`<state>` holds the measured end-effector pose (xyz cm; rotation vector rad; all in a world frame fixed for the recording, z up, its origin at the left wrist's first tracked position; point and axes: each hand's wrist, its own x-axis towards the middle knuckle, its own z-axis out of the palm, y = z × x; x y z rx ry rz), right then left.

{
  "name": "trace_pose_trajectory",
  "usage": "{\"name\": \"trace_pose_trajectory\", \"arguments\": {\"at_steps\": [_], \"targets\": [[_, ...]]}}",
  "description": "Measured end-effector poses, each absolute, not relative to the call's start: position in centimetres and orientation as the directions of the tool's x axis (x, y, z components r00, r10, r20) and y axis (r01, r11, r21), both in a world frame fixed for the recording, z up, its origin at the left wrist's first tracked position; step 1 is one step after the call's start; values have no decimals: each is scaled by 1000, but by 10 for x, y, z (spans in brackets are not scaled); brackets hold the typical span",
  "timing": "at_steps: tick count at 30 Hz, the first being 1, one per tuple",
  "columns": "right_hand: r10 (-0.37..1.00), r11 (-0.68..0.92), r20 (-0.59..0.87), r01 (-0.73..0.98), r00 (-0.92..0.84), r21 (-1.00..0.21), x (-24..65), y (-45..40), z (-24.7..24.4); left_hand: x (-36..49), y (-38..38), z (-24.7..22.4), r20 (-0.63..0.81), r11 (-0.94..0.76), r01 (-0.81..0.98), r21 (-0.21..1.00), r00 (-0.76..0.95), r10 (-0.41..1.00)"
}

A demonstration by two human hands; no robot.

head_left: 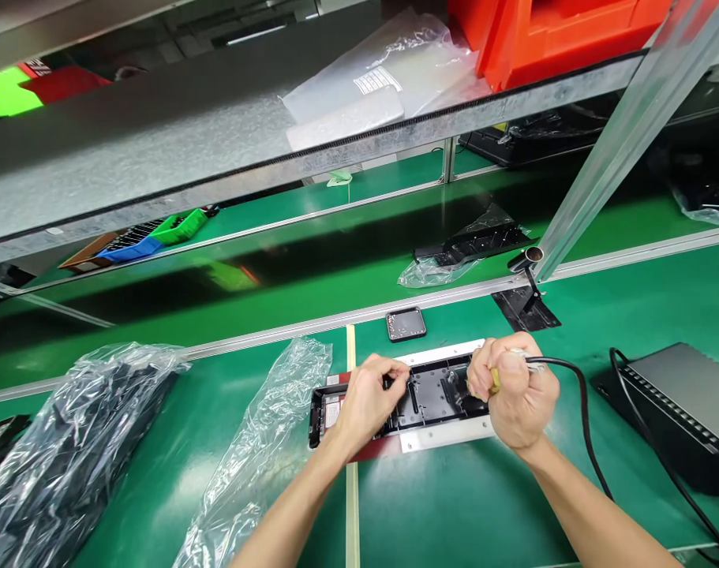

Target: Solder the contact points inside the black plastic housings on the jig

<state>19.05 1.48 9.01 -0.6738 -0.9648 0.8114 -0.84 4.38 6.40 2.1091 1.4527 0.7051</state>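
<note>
A long black plastic housing lies open side up in a fixture with white side bars and a dark red base. My right hand is wrapped around a corded electric screwdriver, held over the housing's right end. Only a yellow bit of its body shows, and its tip is hidden. From the top of that fist runs a black cable. Over the left half of the housing, my left hand has thumb and fingers pinched together; what they hold, if anything, cannot be made out.
Behind the fixture sits a small black tray of screws. Clear plastic film and bagged black parts lie left. A black metal-topped case stands right, near a tube holder. A shelf with a red bin overhangs.
</note>
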Motion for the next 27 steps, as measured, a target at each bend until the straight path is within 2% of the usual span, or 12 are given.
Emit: {"name": "trace_pose_trajectory", "arguments": {"at_steps": [4,9,27], "targets": [[831,534,436,-280,345,-797,190,15,89,-9,10,57,162,-406,624,668,410,898],[834,524,425,-262,353,-811,190,14,86,-7,4,41,192,-483,597,641,485,853],[831,526,427,-250,357,-813,189,14,87,-11,-4,31,332,-594,603,533,497,802]]}}
